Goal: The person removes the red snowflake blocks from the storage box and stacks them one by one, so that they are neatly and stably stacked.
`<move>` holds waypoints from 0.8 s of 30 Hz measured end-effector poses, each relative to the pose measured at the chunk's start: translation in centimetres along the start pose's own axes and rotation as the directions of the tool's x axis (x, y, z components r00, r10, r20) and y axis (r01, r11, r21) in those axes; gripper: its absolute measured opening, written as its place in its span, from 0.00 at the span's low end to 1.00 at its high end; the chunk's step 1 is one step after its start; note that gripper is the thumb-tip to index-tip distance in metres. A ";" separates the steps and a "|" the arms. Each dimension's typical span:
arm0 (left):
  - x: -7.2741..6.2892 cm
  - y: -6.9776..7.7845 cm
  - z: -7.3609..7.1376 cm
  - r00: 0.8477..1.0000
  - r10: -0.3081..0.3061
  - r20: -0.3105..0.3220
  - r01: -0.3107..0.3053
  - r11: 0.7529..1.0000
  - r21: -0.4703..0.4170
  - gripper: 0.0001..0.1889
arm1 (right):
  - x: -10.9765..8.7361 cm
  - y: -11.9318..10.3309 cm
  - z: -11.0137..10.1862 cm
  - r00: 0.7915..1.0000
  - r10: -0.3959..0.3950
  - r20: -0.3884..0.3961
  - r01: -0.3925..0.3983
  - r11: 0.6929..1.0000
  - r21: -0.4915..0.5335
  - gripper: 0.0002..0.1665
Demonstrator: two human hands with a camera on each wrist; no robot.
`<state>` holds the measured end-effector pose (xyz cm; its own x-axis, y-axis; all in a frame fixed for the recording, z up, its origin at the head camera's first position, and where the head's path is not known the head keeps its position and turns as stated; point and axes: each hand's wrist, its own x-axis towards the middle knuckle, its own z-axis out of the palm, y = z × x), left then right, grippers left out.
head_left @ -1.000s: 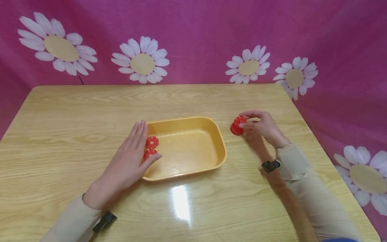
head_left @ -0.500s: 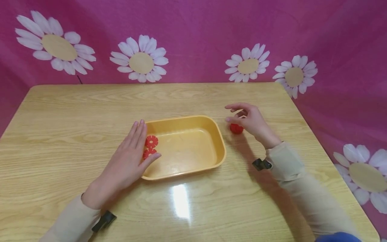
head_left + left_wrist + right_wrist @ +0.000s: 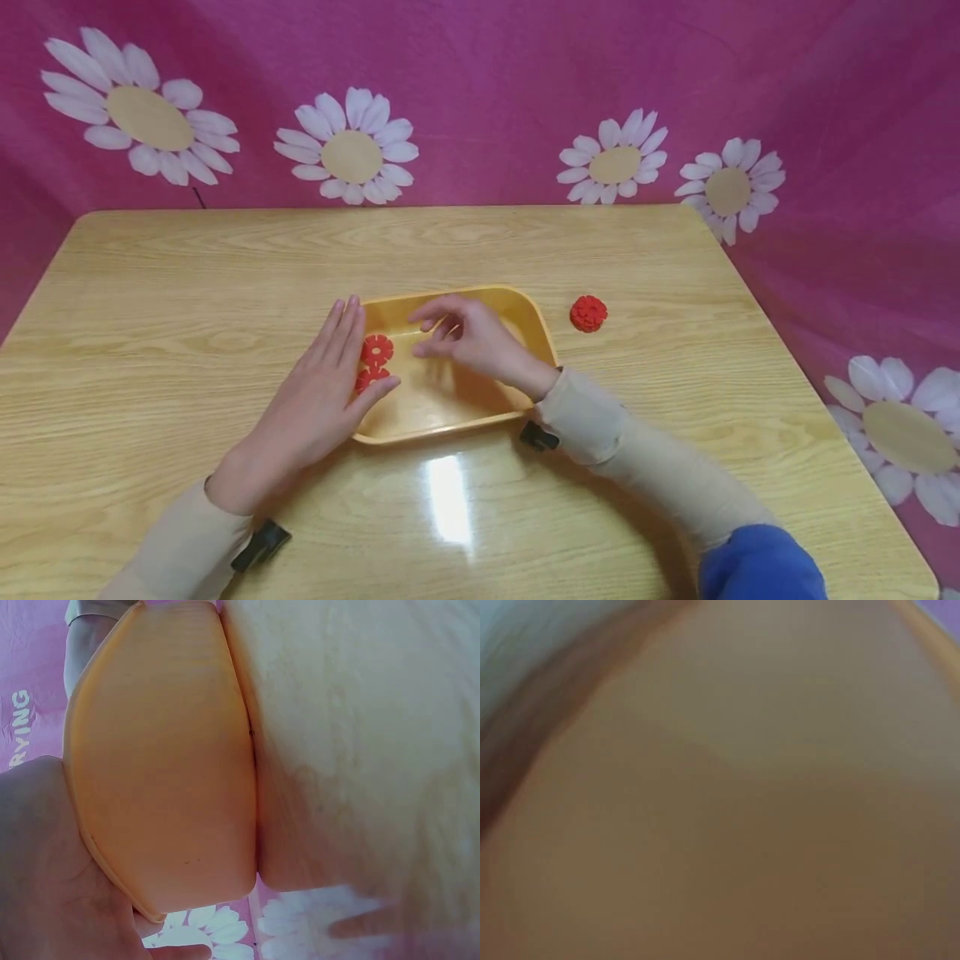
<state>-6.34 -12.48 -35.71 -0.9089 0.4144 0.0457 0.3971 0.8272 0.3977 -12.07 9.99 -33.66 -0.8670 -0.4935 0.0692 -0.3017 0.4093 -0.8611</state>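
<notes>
My left hand [image 3: 307, 408] rests along the left rim of a yellow plastic tub [image 3: 487, 425], fingers straight and thumb spread over the inside. In the left wrist view that hand [image 3: 60, 877] lies against the rim above the tub's outer wall [image 3: 165, 765]. Two red notched discs, one of them an upper disc [image 3: 377, 350], the other a lower disc [image 3: 371, 378], lie at the tub's left end beside my thumb. Over the middle of the tub hangs my right hand [image 3: 480, 337], fingers loosely bent with nothing between them. The right wrist view is a blur of tub surface.
A small stack of red notched discs [image 3: 588, 313] stands on the wooden table [image 3: 675, 400], just right of the tub. Behind the table hangs a pink cloth [image 3: 480, 100] printed with white daisies.
My right hand has let go of a red disc at the stack and moved left over the tub. The stack now shows in full. My left hand has stayed at the rim.
</notes>
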 end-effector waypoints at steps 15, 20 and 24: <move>0.0 0.0 0.0 1.000 0.025 0.017 -0.025 1.000 -0.012 0.49 | 1.8 0.4 5.2 0.964 -0.047 0.263 0.102 0.974 -0.202 0.15; 0.0 0.1 0.0 0.999 0.034 0.005 -0.034 0.999 -0.016 0.49 | 2.0 0.3 5.4 0.957 -0.059 0.284 0.130 0.963 -0.238 0.11; -0.1 0.1 -0.1 0.999 0.038 -0.006 -0.038 0.999 -0.006 0.48 | 1.9 -0.1 5.4 0.956 -0.019 0.292 0.108 0.950 -0.293 0.09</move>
<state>-6.24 -12.46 -35.59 -0.8940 0.4432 0.0662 0.4306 0.8087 0.4008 -11.53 4.85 -36.20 -0.7073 -0.7039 -0.0649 -0.4965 0.5601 -0.6632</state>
